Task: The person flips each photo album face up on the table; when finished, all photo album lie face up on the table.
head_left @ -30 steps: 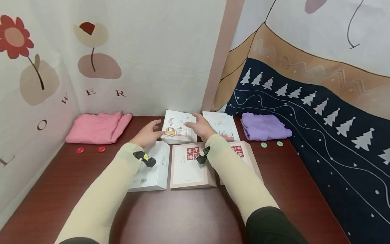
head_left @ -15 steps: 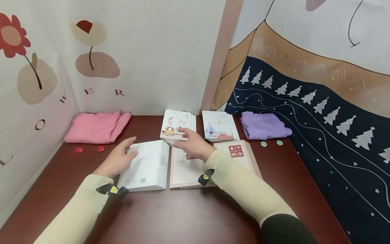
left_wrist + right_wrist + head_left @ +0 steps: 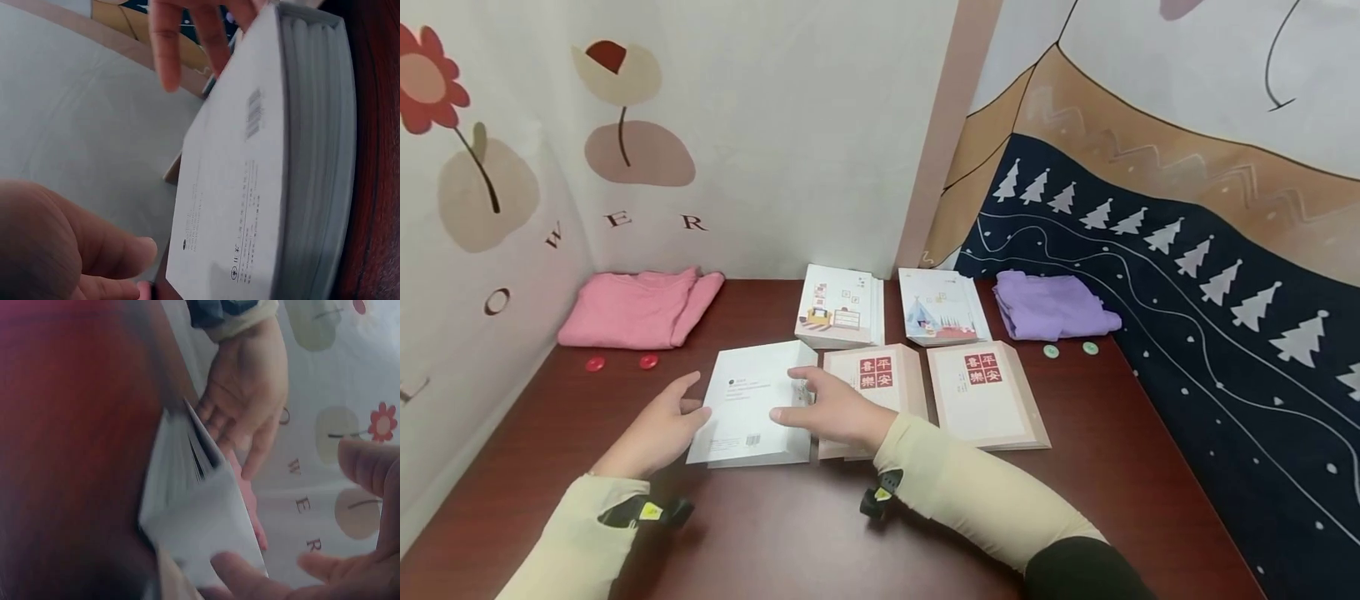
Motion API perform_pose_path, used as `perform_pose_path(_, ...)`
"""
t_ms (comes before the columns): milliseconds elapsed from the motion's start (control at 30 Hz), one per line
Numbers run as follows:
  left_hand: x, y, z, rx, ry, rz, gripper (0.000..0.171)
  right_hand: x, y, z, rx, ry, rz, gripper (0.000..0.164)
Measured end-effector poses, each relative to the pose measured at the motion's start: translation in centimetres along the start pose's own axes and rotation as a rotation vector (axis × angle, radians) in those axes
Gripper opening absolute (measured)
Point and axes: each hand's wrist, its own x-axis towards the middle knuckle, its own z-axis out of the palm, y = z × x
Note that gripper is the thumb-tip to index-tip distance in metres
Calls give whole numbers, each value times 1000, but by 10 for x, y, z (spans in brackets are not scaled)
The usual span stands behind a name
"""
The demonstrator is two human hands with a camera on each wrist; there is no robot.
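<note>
A thick white book with a barcode lies on the table at front left. My left hand is at its left edge, thumb and fingers spread. In the left wrist view that hand's thumb and the book have a gap between them. My right hand reaches over the book's right side, with thumb and forefinger apart; whether it touches the cover is unclear. Under it lies a partly hidden beige book with red characters. A similar beige book lies to its right.
Two illustrated books, one with a yellow sofa and one with a blue tent, lie behind. Folded pink cloth and red buttons are at left. Folded purple cloth and green buttons are at right.
Both hands have come back from the sofa book toward the white book. My left hand moved left and nearer; my right hand moved left and nearer, across the beige books.
</note>
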Motion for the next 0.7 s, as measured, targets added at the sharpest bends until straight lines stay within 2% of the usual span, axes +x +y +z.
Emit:
perform_pose_path(167,-6,4,1,-16,-18,11,76,1,-1,14,16,33,20,81)
perform_pose_path(300,-3,6,5,-59,-11,19,76,5,-1,20,4,60,31,79)
perform_pose_path(467,8,0,4,-159,0,-26,75,6,-1,21,-55,77,45,73)
perform_pose_path(700,12,-11,-5,-261,-60,-38,75,4,-2,18,-41,71,58,72)
